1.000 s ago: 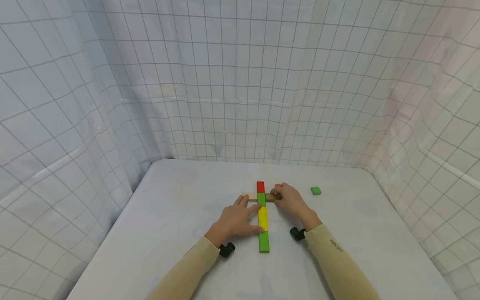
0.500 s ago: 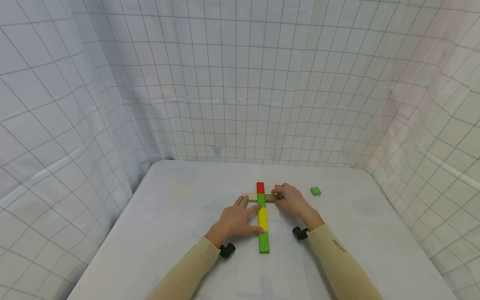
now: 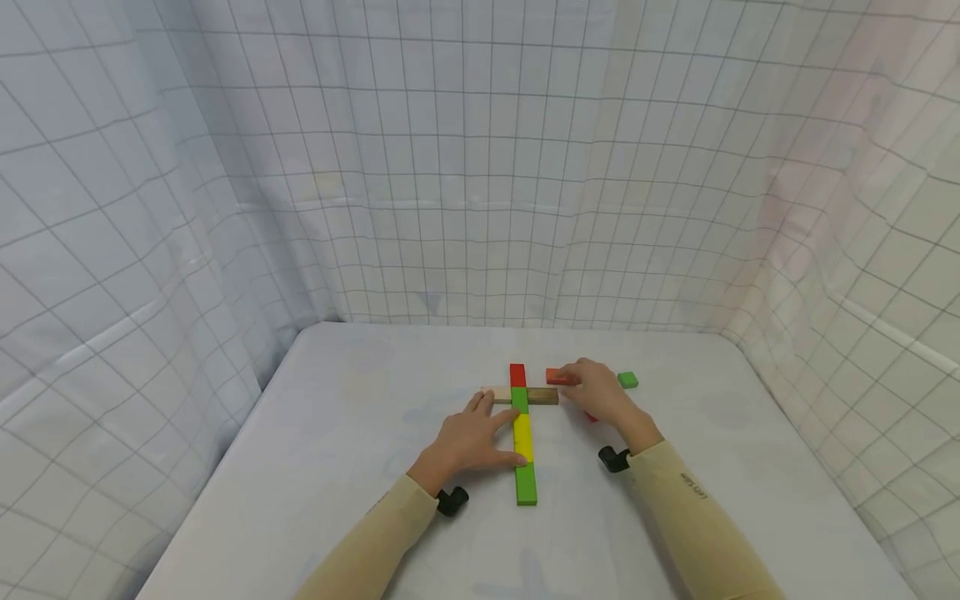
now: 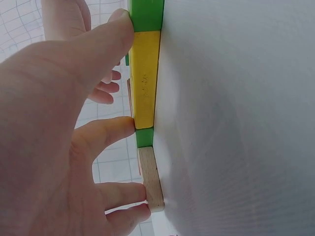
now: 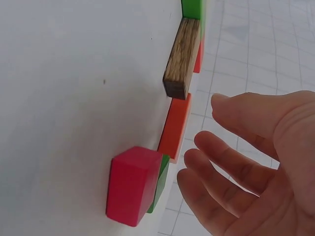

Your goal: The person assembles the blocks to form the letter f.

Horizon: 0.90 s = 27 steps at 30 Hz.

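A row of blocks runs away from me in the head view: a green block (image 3: 527, 483), a yellow block (image 3: 522, 437), a small green block (image 3: 520, 401) and a red block (image 3: 517, 375). Crosswise at the small green one lie a pale wooden block (image 4: 151, 177) on the left and a dark-grained wooden block (image 3: 543, 396) on the right. My left hand (image 3: 470, 442) touches the row's side, thumb and index finger spread along the yellow block, other fingertips against the pale block. My right hand (image 3: 600, 392), fingers loosely bent and holding nothing, hovers beside an orange block (image 3: 552, 376).
A crimson block (image 5: 133, 187) lies partly hidden under my right hand in the head view. Further right is a loose green block (image 3: 628, 380). White cloth covers the table (image 3: 360, 417), and grid-patterned curtains (image 3: 480, 167) close it in behind and at both sides.
My right hand has let go of the dark-grained block and moved right, uncovering that block and more of the orange one. My left hand stays in place.
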Each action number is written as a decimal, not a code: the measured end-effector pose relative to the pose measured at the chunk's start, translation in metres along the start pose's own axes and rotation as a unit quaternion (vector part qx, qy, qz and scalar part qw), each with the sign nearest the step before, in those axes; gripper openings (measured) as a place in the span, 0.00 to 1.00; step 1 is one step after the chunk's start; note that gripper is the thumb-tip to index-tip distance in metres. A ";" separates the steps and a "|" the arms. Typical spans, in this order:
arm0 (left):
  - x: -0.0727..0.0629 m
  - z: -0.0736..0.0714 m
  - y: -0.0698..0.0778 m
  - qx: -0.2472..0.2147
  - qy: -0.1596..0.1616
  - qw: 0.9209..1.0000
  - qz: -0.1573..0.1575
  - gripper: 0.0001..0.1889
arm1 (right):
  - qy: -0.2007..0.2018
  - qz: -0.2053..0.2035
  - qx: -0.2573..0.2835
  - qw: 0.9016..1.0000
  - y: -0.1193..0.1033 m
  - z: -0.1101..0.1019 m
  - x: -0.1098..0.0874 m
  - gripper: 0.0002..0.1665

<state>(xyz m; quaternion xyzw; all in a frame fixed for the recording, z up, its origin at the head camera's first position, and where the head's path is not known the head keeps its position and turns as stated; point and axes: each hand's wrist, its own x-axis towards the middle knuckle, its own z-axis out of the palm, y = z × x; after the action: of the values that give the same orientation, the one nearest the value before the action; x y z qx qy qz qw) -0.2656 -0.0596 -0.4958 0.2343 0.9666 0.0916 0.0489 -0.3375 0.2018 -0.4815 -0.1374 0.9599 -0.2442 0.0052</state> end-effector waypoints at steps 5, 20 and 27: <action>0.001 0.001 -0.001 0.001 -0.002 1.000 -0.002 0.46 | 0.011 -0.007 0.013 1.000 0.008 -0.003 0.003 0.17; 0.001 0.000 -0.003 -0.005 -0.001 1.000 0.003 0.46 | 0.030 0.004 0.042 0.999 0.035 -0.004 0.020 0.17; 0.002 0.002 -0.002 -0.005 -0.005 1.000 0.003 0.46 | -0.004 0.009 0.046 0.999 0.041 -0.006 0.026 0.20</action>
<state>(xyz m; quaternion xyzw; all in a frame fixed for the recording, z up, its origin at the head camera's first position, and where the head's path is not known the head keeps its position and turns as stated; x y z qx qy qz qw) -0.2682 -0.0605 -0.4981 0.2371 0.9652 0.0956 0.0549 -0.3741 0.2325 -0.4942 -0.1290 0.9489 -0.2873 0.0176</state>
